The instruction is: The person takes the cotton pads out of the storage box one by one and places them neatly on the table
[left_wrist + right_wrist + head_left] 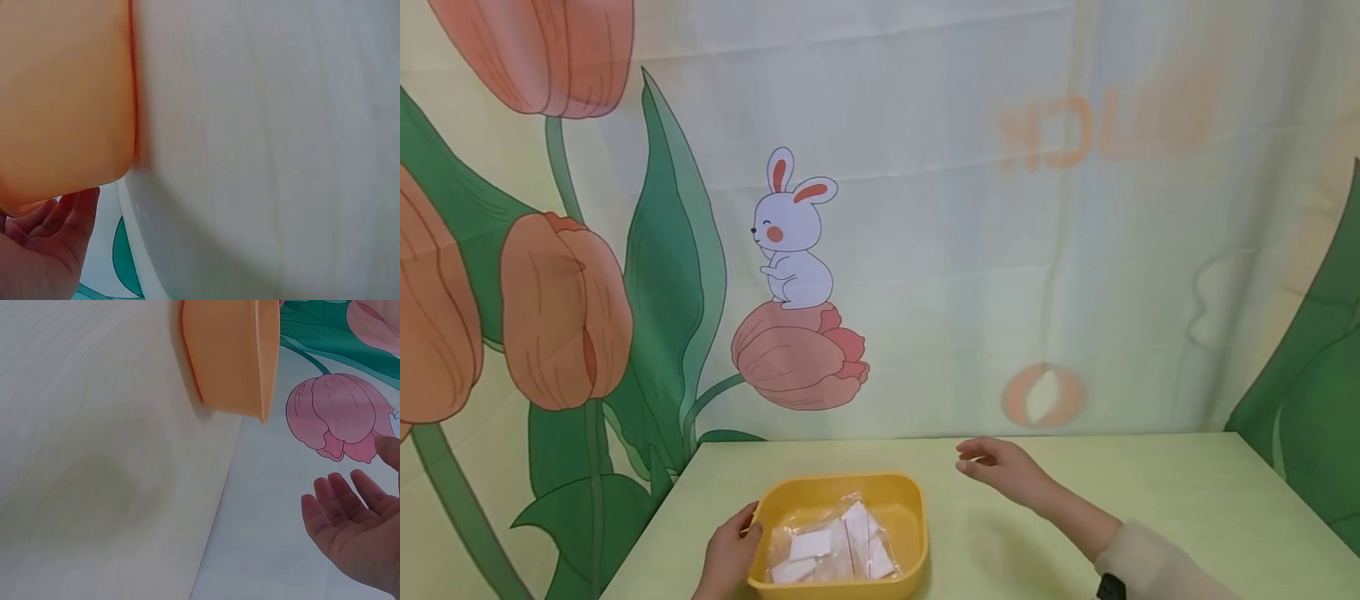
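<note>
A yellow plastic basin [921,529] with rounded corners stands on the table at the front, left of the middle. In it lie clear plastic bags [838,567] with flat white pieces [810,544] inside; a thin red line runs along one bag. My left hand [730,552] holds the basin's left side, thumb at the rim and fingers against the outer wall, as the left wrist view also shows. Raised over the table to the right of the basin is my right hand [1006,473], its fingers loosely bent and nothing in them.
The pale table [1150,492] runs back to a hanging cloth [925,275] printed with tulips and a white rabbit. A dark watch [1111,587] sits at the right wrist, by a light sleeve [1150,562]. The right hand's shadow falls on the tabletop.
</note>
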Demonstrator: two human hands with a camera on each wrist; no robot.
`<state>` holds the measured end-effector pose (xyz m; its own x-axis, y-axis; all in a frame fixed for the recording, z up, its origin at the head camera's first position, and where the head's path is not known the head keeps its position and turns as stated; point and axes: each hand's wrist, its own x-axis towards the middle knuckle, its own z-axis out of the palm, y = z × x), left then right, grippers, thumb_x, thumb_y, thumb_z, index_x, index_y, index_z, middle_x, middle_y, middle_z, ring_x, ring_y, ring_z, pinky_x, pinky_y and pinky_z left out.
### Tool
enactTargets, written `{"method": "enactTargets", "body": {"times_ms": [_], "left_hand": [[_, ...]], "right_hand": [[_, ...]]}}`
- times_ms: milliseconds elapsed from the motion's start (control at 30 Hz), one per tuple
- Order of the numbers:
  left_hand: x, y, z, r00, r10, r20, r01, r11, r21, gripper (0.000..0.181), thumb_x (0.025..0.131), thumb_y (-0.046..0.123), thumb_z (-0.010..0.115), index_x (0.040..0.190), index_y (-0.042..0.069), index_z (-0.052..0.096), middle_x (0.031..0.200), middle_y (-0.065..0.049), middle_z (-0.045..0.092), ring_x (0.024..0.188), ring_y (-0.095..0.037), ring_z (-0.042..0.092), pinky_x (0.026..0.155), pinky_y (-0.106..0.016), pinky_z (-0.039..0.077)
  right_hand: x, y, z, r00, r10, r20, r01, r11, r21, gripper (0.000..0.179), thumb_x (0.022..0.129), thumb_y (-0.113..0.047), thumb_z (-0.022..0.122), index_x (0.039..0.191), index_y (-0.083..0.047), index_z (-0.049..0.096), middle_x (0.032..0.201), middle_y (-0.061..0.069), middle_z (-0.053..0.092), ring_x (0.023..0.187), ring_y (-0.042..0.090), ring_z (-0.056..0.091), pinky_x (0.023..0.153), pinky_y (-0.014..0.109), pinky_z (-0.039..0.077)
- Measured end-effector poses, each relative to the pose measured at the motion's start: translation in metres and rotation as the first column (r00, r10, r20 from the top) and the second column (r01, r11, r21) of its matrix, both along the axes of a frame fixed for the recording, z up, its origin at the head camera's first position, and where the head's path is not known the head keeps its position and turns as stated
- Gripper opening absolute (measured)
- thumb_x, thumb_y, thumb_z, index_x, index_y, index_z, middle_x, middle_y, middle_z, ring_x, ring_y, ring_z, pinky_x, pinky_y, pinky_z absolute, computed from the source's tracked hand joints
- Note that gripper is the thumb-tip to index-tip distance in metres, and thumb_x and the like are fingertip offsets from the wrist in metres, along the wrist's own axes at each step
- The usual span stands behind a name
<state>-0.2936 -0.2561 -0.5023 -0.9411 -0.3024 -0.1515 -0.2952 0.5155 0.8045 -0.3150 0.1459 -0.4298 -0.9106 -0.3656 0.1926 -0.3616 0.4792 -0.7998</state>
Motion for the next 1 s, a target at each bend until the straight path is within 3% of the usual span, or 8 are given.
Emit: {"method": "enactTargets", "body": {"times_ms": [400,1000], "left_hand": [[-0.001,0.004,0.001,1.0,0.017,-0.016,-0.017,1.0,0.009,0.051,0.104,0.01,0.042,0.151,-0.008,0.041,0.148,-0.034,0.049,0.127,-0.045,0.057,0.109,-0.055,0.052],[-0.001,0.003,0.001,1.0,0.007,-0.025,-0.008,1.0,-0.017,0.049,0.105,0.009,0.042,0.151,-0.007,0.041,0.151,-0.033,0.047,0.133,-0.048,0.053,0.111,-0.056,0.049]], "right_hand": [[-0.009,-0.027,0.024,0.97,0.063,0.236,-0.065,0.998,0.0,0.042,0.098,-0.026,0.067,0.13,0.001,0.065,0.125,0.018,0.072,0.111,0.027,0.07,0.093,0.045,0.063],[-0.026,-0.082,0.03,0.93,0.113,0.348,-0.128,0.992,0.02,0.038,0.099,-0.025,0.066,0.128,-0.002,0.068,0.121,0.011,0.074,0.106,0.021,0.072,0.093,0.04,0.064]]}}
